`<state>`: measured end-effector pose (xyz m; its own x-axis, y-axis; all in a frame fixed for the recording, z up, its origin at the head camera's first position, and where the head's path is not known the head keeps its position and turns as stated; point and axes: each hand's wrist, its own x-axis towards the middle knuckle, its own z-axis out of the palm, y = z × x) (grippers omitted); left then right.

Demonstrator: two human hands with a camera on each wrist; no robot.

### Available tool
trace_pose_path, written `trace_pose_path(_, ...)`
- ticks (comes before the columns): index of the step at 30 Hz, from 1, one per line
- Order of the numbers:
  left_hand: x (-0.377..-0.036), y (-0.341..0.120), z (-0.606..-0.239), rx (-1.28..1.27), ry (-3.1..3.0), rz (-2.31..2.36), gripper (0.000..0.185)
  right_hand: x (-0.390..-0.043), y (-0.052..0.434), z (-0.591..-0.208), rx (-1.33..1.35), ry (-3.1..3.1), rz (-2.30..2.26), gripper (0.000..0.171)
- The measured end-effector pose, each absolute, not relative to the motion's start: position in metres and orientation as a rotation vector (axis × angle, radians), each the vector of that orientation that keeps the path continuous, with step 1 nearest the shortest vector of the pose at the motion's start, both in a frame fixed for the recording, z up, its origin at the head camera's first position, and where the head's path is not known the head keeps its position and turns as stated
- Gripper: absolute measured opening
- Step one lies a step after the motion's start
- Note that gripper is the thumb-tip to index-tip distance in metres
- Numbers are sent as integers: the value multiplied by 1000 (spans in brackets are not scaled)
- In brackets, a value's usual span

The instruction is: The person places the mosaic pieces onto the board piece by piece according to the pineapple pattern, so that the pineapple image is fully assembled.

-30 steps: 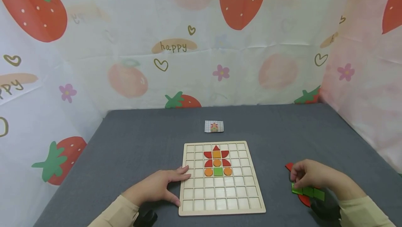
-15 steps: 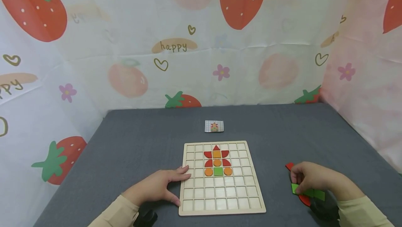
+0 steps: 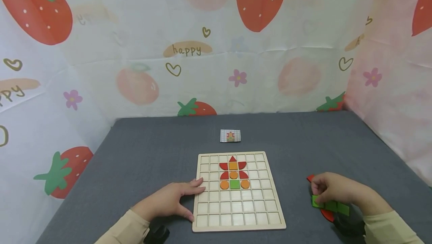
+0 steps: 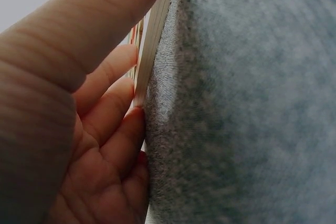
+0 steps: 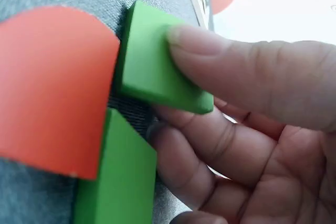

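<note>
Head view: I see the right hand (image 3: 332,189) curled over a loose pile at the table's right, pinching a green piece (image 3: 316,201) at the pile's left end. Risk imo: the other green pieces (image 3: 337,207) and red pieces (image 3: 327,214) touch it, so a lift could drag or scatter them. The left hand (image 3: 172,199) lies flat, fingers straight, tips on the left edge of the wooden grid board (image 3: 236,214); if it lets go, the board may slide when a piece goes in. A pattern card (image 3: 230,135) sits beyond the board.

Left wrist: thumb (image 4: 84,30) and fingers rest along the board edge (image 4: 152,45), relaxed, gripping nothing.

Right wrist: thumb (image 5: 247,72) on top, fingers (image 5: 194,145) under the green piece (image 5: 152,64), tilted off the cloth. Grip is near one corner, so it could pivot & drop. A red semicircle (image 5: 52,87) abuts it; a second green piece (image 5: 115,177) lies just below.
</note>
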<state>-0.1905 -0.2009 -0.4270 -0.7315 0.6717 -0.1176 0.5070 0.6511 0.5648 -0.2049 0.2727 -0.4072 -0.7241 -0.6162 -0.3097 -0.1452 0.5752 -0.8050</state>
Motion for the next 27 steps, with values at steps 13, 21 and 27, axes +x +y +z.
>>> trace_pose_path(13, -191, -201, -426, 981, 2564, 739, 84, -215, 249, -399, -517, 2376, -1139, 18)
trace_pose_path(21, -190, -200, -425, 953, 2549, 745, 84, -223, 211, -395, -555, 2425, -1166, 8)
trace_pose_path(27, -190, -200, -426, 941, 2547, 737, 84, -226, 178, -398, -556, 2397, -1200, 5)
